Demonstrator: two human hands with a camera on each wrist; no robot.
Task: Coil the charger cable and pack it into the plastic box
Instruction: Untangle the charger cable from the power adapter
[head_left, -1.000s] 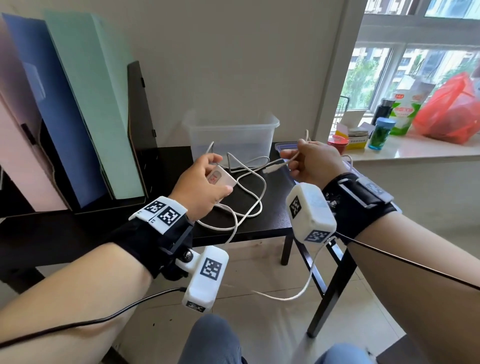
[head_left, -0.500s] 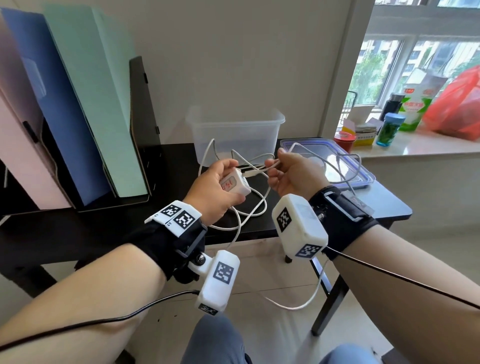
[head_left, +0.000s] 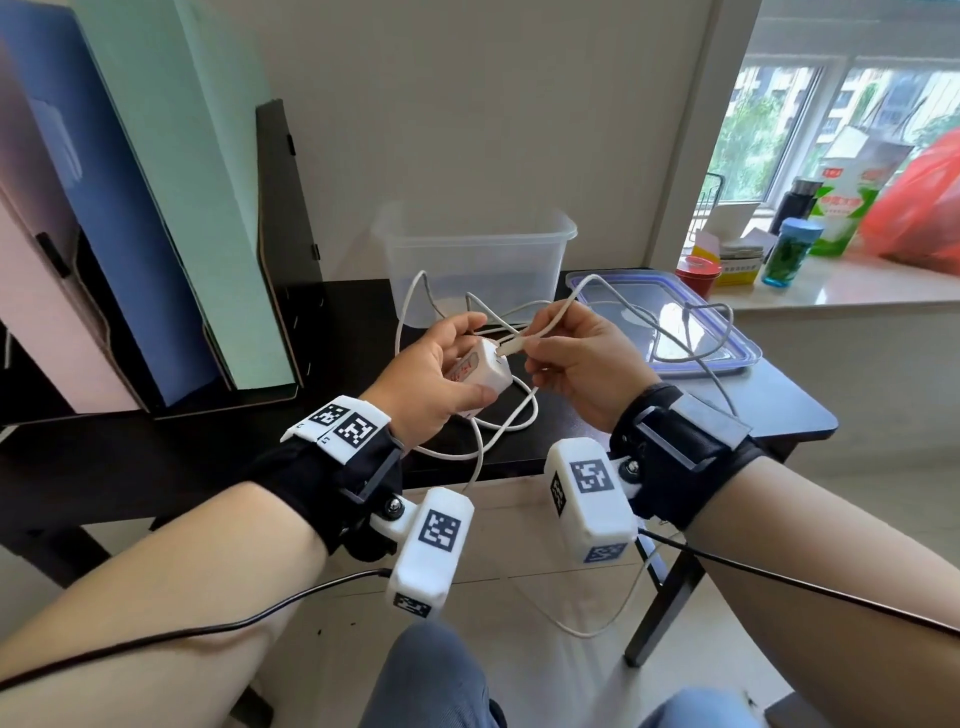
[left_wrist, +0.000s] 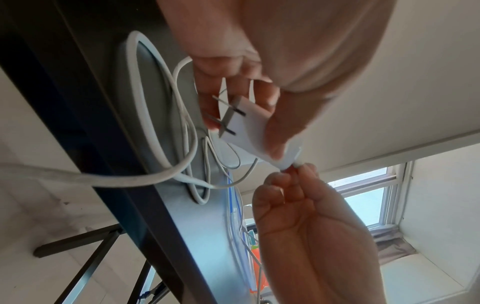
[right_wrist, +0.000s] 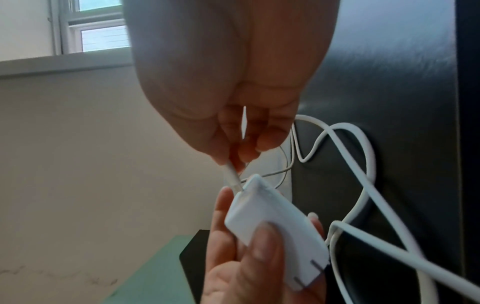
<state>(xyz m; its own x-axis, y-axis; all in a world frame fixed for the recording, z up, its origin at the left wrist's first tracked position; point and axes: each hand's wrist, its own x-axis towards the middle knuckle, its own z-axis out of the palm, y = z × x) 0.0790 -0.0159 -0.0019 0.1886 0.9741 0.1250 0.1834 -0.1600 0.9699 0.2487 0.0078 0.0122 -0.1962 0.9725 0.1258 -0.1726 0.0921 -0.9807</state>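
My left hand (head_left: 460, 361) grips a white charger block (head_left: 480, 371) above the black table (head_left: 779, 410); its two prongs (left_wrist: 228, 121) point back toward my wrist. My right hand (head_left: 537, 344) pinches the cable's white connector (head_left: 511, 347), whose tip meets the block's end (right_wrist: 242, 188). The white cable (head_left: 501, 428) lies in loose loops on the table, runs over the box lid (head_left: 670, 332) and hangs below the table's front edge. The clear plastic box (head_left: 475, 260) stands open behind my hands, against the wall.
Upright file holders (head_left: 156, 208) in pink, blue and green fill the table's left side. On the windowsill at the right stand a red tin (head_left: 698, 270), a blue bottle (head_left: 789, 252), a carton and a red bag (head_left: 919, 208). My knees show below the table.
My right hand has moved left with the connector, from about a hand's width away to the end of the charger block. My left hand has lifted the block slightly.
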